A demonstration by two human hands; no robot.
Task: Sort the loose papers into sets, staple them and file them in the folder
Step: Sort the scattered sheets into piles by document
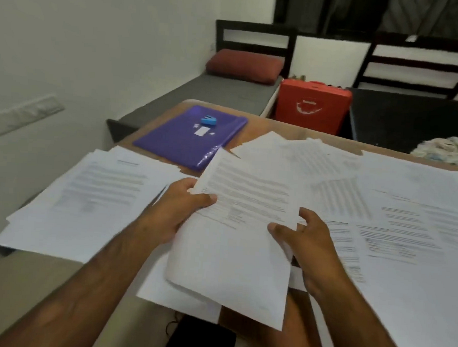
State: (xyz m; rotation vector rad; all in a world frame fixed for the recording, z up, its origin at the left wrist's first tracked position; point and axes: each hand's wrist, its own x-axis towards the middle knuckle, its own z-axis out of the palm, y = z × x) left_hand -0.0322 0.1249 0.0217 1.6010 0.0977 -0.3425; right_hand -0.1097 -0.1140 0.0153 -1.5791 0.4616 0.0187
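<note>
Wooden table (255, 124) stands before a grey bed (214, 92). Loose papers (422, 201) lie on the table beside the purple folder (181, 143), and a blue stapler (208, 121) is on the folder. In front of the folder, left hand (177, 210) and right hand (309, 245) grip one printed set (234, 248).

White papers (235, 227) with grey text lines, purple folder (190, 136), blue stapler (208, 121), red-orange bag (312, 106), brown table (263, 125).
</note>
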